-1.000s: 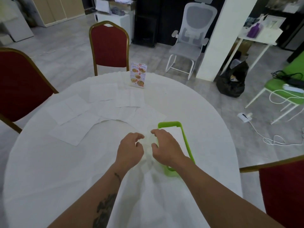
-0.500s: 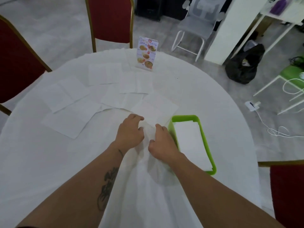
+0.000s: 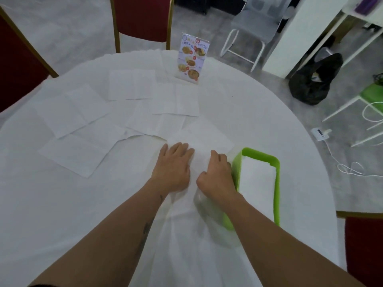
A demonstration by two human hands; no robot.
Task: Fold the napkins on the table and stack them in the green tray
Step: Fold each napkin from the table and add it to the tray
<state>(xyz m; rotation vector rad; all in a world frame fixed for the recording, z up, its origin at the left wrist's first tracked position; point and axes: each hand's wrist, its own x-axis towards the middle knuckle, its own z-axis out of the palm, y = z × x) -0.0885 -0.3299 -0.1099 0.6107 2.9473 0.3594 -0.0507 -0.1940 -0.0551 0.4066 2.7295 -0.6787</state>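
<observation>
Holding a stack of folded white paper napkins, the rectangular green plastic tray is seen on the round white-clothed table, right of centre; its near-left corner is hidden by the right forearm. How many napkins are stacked cannot be told, as white on white blurs the edges.

The left hand is laid flat, fingers straight, on a white paper napkin just left of the tray. The right hand is curled over the same napkin, touching the tray's left wall; whether the paper is pinched or only pressed cannot be told, since the fingertips are hidden under the knuckles.

Unfolded white square napkins are spread flat across the far-left half of the table, several overlapping; the exact count is hard to make out.

A printed menu card in a clear stand is set upright at the far edge. Two red-upholstered, gold-framed chairs are cut off by the frame at top and left; a third is clipped at bottom right. A black bag and a white cable are seen on the floor.
</observation>
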